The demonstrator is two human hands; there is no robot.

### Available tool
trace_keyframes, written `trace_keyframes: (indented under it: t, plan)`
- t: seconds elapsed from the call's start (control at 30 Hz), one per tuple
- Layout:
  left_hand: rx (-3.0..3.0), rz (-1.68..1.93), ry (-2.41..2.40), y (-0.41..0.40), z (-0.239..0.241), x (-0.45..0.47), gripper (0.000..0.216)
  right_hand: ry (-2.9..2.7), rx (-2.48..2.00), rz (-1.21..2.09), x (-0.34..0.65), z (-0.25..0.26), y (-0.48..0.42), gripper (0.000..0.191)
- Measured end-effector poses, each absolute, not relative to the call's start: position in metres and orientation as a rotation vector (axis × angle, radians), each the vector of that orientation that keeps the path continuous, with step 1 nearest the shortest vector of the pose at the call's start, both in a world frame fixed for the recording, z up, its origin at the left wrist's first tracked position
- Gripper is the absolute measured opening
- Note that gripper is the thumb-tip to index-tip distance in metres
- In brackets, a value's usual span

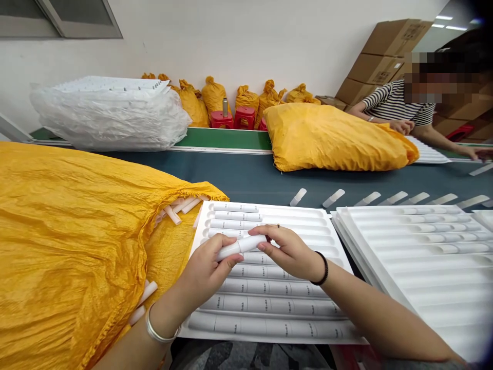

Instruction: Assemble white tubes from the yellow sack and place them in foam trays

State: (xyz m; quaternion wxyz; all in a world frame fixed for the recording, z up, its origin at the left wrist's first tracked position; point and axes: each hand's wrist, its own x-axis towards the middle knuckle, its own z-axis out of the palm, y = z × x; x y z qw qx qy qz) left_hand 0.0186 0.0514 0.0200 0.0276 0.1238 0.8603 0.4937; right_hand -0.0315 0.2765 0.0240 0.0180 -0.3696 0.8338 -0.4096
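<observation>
Between my two hands is a white cylindrical tube [242,245] with a seam near its middle, tilted slightly up to the right. My left hand [208,270] pinches its left end with thumb and fingers. At the other end, my right hand [295,252] grips it with thumb and fingertips. Both hands are above a white grooved tray [304,239], where rows of white tubes with small dark print [265,304] lie in the grooves. Left of the tray, an open yellow woven sack [77,231] shows loose white tubes [173,214] at its mouth.
Several short white tubes [298,197] stand along a dark conveyor belt [239,174]. More stacked trays [389,277] lie at right. Across the belt are a plastic-wrapped stack [111,121], a full yellow sack [331,139] and a co-worker's striped sleeve [387,97]. Cartons [379,67] stand behind.
</observation>
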Motion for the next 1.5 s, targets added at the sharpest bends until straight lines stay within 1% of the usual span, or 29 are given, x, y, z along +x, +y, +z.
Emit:
trace_keyframes:
  t: [0.17, 0.23, 0.27, 0.33, 0.37, 0.4, 0.47, 0.5, 0.53, 0.57, 0.63, 0.73, 0.8, 0.87, 0.93, 1.0, 1.03, 1.07, 1.13, 1.2, 1.27, 1.4, 1.47, 1.5]
  plan:
    - [0.398, 1.461, 2.677, 0.056, 0.018, 0.027, 0.02, 2.537, -1.319, -1.274, -0.021, 0.021, 0.274, 0.027]
    - [0.475, 1.42, 2.69, 0.061, 0.017, 0.03, 0.018, 2.538, -1.442, -1.14, -0.019, 0.021, 0.268, 0.028]
    - [0.548, 1.375, 2.697, 0.062, 0.016, 0.029, 0.022, 2.571, -1.5, -1.017, -0.021, 0.02, 0.265, 0.027]
    - [0.659, 1.242, 2.724, 0.057, 0.015, 0.023, 0.042, 2.708, -1.544, -0.736, -0.033, 0.019, 0.262, 0.024]
    - [0.647, 1.159, 2.775, 0.05, 0.014, 0.017, 0.05, 2.81, -1.495, -0.637, -0.045, 0.018, 0.263, 0.021]
    - [0.578, 1.051, 2.863, 0.038, 0.011, 0.009, 0.051, 2.921, -1.382, -0.59, -0.061, 0.017, 0.267, 0.02]
    - [0.297, 0.736, 3.08, 0.005, 0.003, -0.013, 0.039, 3.101, -0.948, -0.642, -0.099, 0.012, 0.283, 0.019]
    - [0.184, 0.473, 3.14, -0.015, -0.002, -0.024, 0.034, 3.14, -0.675, -0.69, -0.119, 0.009, 0.293, 0.022]
    - [0.087, 0.193, 3.123, -0.034, -0.008, -0.035, 0.035, 3.148, -0.39, -0.72, -0.138, 0.004, 0.303, 0.024]
    - [0.052, 0.109, 3.096, -0.051, -0.014, -0.045, 0.036, 3.14, -0.225, -0.721, -0.155, -0.001, 0.313, 0.025]
    - [0.03, 0.027, 3.072, -0.076, -0.026, -0.06, 0.037, 3.098, -0.036, -0.701, -0.179, -0.014, 0.327, 0.025]
    - [0.079, 0.0, 3.081, -0.088, -0.04, -0.071, 0.04, 3.007, 0.016, -0.645, -0.192, -0.033, 0.332, 0.018]
    - [0.117, -0.02, 3.098, -0.087, -0.045, -0.075, 0.041, 2.955, 0.048, -0.594, -0.194, -0.04, 0.331, 0.019]
    - [0.154, -0.023, 3.114, -0.085, -0.048, -0.079, 0.04, 2.94, 0.095, -0.535, -0.194, -0.038, 0.332, 0.023]
    - [0.19, -0.015, 3.122, -0.085, -0.048, -0.081, 0.037, 2.97, 0.147, -0.469, -0.191, -0.028, 0.335, 0.038]
    - [0.236, 0.053, 3.158, -0.083, -0.043, -0.079, 0.032, 3.032, 0.17, -0.396, -0.179, -0.013, 0.337, 0.052]
    - [0.265, 0.142, 3.194, -0.081, -0.039, -0.076, 0.03, 3.049, 0.133, -0.354, -0.169, -0.006, 0.336, 0.053]
    - [0.285, 0.269, 3.233, -0.076, -0.034, -0.071, 0.028, 3.04, 0.056, -0.315, -0.157, 0.0, 0.334, 0.049]
    - [0.271, 0.599, 3.288, -0.061, -0.021, -0.057, 0.026, 2.938, -0.177, -0.255, -0.126, 0.007, 0.327, 0.034]
    - [0.206, 0.894, 3.267, -0.04, -0.009, -0.041, 0.026, 2.789, -0.398, -0.21, -0.093, 0.007, 0.316, 0.018]
    - [0.22, 1.151, 3.19, -0.017, -0.001, -0.026, 0.026, 2.705, -0.529, -0.163, -0.067, 0.001, 0.308, 0.007]
    - [0.305, 1.675, 2.929, 0.016, 0.0, -0.007, 0.027, 2.692, -0.716, -0.082, -0.046, -0.005, 0.305, 0.009]
    - [0.301, 1.825, 2.826, 0.025, -0.002, -0.003, 0.028, 2.76, -0.764, -0.099, -0.044, -0.002, 0.309, 0.007]
    - [0.314, 1.85, 2.792, 0.028, -0.001, -0.002, 0.027, 2.807, -0.767, -0.156, -0.043, 0.001, 0.311, 0.011]
